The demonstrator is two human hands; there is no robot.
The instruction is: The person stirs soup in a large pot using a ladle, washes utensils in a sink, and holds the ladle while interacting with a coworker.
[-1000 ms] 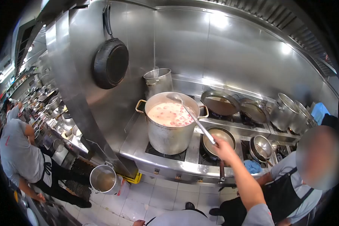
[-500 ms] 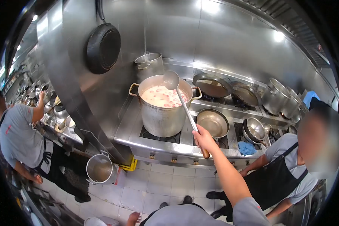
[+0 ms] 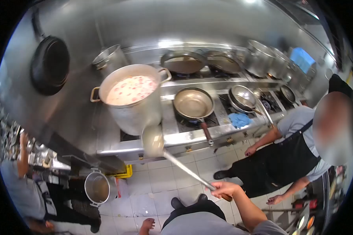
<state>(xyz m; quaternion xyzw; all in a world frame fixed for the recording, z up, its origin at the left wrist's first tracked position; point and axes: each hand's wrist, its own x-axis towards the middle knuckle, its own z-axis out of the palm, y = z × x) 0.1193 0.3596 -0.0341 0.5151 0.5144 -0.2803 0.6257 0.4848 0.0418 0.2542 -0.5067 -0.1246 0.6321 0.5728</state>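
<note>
My right hand (image 3: 226,189) is wrapped round the handle of a long ladle (image 3: 186,169), close to its wooden end. The ladle's bowl (image 3: 153,141) is in front of the stove's edge, apart from the large stockpot (image 3: 134,113) behind it. It looks pale inside and is blurred, so I cannot tell how full it is. Creamy liquid with reddish round pieces (image 3: 133,90) fills much of the stockpot. Low beside my body, my left hand (image 3: 148,224) hangs with loose fingers apart and nothing in it.
A frying pan (image 3: 194,103) sits on a front burner, its handle jutting out. A blue cloth (image 3: 240,120) lies right of it. One person (image 3: 278,164) in a black apron stands at right, another (image 3: 21,192) at left. A floor pot (image 3: 98,188) holds liquid.
The ladle has moved from above the stockpot to in front of the stove, lower and nearer to me. My right hand has come down and back with it. The view has turned rightward.
</note>
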